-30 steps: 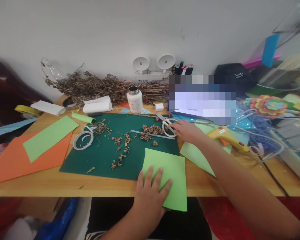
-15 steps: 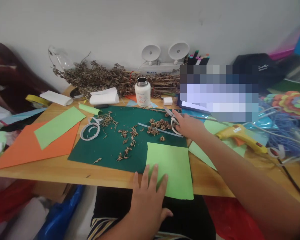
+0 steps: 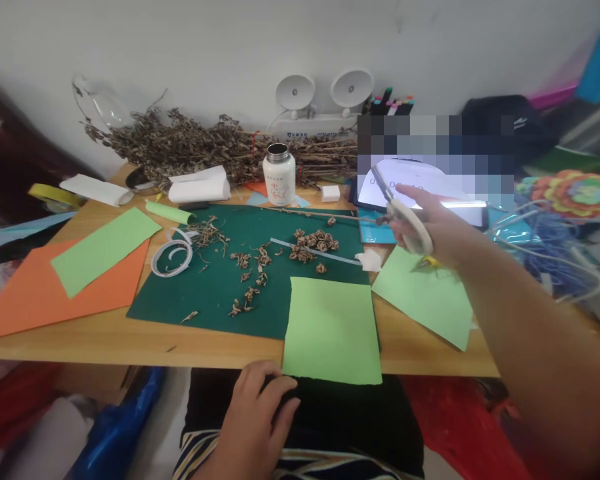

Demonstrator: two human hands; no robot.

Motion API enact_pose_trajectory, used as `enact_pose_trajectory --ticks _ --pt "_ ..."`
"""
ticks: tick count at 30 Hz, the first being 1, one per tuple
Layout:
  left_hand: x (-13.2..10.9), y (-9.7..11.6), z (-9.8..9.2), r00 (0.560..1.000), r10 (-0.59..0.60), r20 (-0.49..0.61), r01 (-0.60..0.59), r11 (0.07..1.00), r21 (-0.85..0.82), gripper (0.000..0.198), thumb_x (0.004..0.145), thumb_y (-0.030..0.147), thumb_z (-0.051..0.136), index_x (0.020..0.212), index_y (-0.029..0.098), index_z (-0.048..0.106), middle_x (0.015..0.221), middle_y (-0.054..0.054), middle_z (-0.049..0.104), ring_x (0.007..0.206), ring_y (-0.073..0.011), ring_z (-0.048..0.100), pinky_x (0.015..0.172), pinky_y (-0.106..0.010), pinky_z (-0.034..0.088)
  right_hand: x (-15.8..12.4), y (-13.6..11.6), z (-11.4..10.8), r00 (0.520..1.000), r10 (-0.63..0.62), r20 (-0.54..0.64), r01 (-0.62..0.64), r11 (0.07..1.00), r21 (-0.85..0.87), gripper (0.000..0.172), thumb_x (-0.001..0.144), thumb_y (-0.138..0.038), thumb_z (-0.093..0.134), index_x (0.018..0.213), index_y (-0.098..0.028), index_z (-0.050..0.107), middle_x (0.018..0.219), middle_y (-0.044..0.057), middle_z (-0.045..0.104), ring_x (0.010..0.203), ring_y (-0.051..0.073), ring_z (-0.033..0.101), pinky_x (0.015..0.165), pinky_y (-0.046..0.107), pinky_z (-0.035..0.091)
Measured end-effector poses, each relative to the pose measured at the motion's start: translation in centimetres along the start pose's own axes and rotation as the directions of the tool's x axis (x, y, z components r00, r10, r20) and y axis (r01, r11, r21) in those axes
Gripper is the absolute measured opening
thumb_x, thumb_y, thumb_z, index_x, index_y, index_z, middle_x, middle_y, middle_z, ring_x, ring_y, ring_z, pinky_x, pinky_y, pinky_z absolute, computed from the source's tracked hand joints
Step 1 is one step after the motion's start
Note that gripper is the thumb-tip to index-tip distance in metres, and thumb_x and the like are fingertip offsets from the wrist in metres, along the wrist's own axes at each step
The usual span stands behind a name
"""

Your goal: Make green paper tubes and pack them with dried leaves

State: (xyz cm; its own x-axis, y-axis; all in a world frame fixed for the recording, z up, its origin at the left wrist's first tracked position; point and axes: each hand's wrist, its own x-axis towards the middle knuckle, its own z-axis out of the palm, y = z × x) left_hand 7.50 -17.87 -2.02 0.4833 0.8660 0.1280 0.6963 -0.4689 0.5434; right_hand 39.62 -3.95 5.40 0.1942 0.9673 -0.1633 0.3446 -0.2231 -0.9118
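My right hand (image 3: 430,223) is lifted above the table's right side and grips white-handled scissors (image 3: 403,212), blades pointing up and left. My left hand (image 3: 253,417) hangs below the table's front edge over my lap, fingers loosely curled, holding nothing. A light green paper sheet (image 3: 331,330) lies at the front edge, overlapping the dark green cutting mat (image 3: 210,293). Dried seed bits (image 3: 313,243) are scattered over the mat. Another green sheet (image 3: 425,297) lies under my right forearm.
An orange sheet (image 3: 35,300) with a green strip (image 3: 103,250) lies at the left. A white bottle (image 3: 279,175), dried branches (image 3: 205,147), white rolls (image 3: 197,190), a curled white strip (image 3: 170,257) and a tablet (image 3: 430,183) stand at the back. Blue cord (image 3: 555,247) fills the right.
My right hand picked the scissors up off the mat and raised them to the right. My left hand slid off the green sheet and dropped below the table edge.
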Motion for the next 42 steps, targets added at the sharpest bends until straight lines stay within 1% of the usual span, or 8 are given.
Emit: enact_pose_trajectory --ticks 4,8,12,16,19,26,35,42 --pt "0.2 -0.4 1.1 0.944 -0.214 0.251 0.296 0.888 -0.353 0.018 0.081 0.026 0.044 0.069 0.017 0.054 0.067 -0.002 0.054 0.064 -0.0131 0.051 0.062 -0.024 0.041 0.0 0.9 -0.2 0.990 0.114 -0.088 -0.114 0.993 -0.003 0.076 0.074 -0.034 0.059 0.137 -0.028 0.016 0.082 0.004 0.056 0.059 0.010 0.048 0.053 0.024 0.040" --pt "0.0 -0.8 4.0 0.774 -0.329 0.541 0.628 0.507 -0.591 0.025 0.072 0.040 0.053 0.066 0.016 0.049 0.054 0.004 0.045 0.051 -0.0093 0.043 0.053 -0.022 0.035 0.2 1.3 -0.7 0.979 0.140 -0.147 -0.156 0.982 -0.107 0.082 0.075 -0.039 0.057 0.138 -0.027 0.006 0.104 0.012 0.057 0.074 0.014 0.053 0.061 0.026 0.041" --pt "0.2 -0.7 6.1 0.663 -0.320 0.677 0.747 0.222 -0.626 0.042 0.057 0.054 0.061 0.064 0.016 0.047 0.046 0.006 0.043 0.042 -0.0071 0.039 0.045 -0.021 0.028 0.6 0.8 -1.4 0.981 0.188 -0.058 -0.194 0.883 -0.427 0.086 0.075 -0.052 0.050 0.138 -0.026 -0.002 0.107 0.015 0.058 0.078 0.019 0.055 0.061 0.029 0.041" --pt "0.8 -0.4 6.5 0.668 -0.334 0.665 0.740 0.208 -0.639 0.039 0.055 0.050 0.064 0.062 0.015 0.048 0.046 0.006 0.044 0.042 -0.0062 0.039 0.045 -0.021 0.028 1.0 -0.1 -1.4 0.992 0.127 -0.001 -0.069 0.529 -0.846 0.083 0.075 -0.048 0.050 0.139 -0.018 0.007 0.096 0.016 0.062 0.073 0.021 0.056 0.060 0.030 0.039" --pt "0.9 -0.3 6.9 0.698 -0.308 0.647 0.713 0.206 -0.671 0.036 0.055 0.047 0.064 0.060 0.015 0.048 0.047 0.006 0.043 0.042 -0.0058 0.039 0.045 -0.021 0.029 0.4 -1.2 -0.7 0.999 0.038 -0.003 -0.017 0.366 -0.930 0.073 0.073 -0.040 0.051 0.137 -0.022 0.019 0.096 0.018 0.060 0.076 0.029 0.055 0.058 0.033 0.035" --pt "1.6 0.1 6.9 0.667 -0.267 0.696 0.737 0.097 -0.669 0.028 0.053 0.030 0.063 0.073 0.014 0.050 0.052 0.005 0.049 0.044 -0.0068 0.046 0.043 -0.020 0.030 -2.4 -2.5 -0.5 0.924 -0.345 0.164 0.066 -0.280 -0.958 0.066 0.076 -0.033 0.052 0.135 -0.025 0.024 0.099 0.018 0.053 0.085 0.031 0.048 0.064 0.034 0.021" --pt "1.7 0.6 7.2 0.614 -0.151 0.774 0.788 0.073 -0.611 0.029 0.050 0.022 0.063 0.075 0.014 0.051 0.061 0.002 0.054 0.052 -0.0086 0.048 0.049 -0.022 0.030 -3.1 -2.4 -1.3 0.860 -0.449 0.241 0.062 -0.377 -0.924 0.069 0.073 -0.037 0.055 0.134 -0.025 0.026 0.098 0.016 0.051 0.086 0.029 0.042 0.062 0.033 0.014" --pt "1.2 -0.1 8.8 0.735 -0.049 0.677 0.678 0.061 -0.732 0.057 0.043 0.047 0.076 0.083 0.014 0.053 0.066 0.002 0.052 0.059 -0.0086 0.045 0.058 -0.024 0.031 -1.9 -2.0 -1.3 0.756 -0.550 0.357 0.193 -0.333 -0.923 0.047 0.082 -0.028 0.042 0.129 -0.026 0.036 0.092 0.010 0.058 0.074 0.021 0.048 0.063 0.031 0.022"
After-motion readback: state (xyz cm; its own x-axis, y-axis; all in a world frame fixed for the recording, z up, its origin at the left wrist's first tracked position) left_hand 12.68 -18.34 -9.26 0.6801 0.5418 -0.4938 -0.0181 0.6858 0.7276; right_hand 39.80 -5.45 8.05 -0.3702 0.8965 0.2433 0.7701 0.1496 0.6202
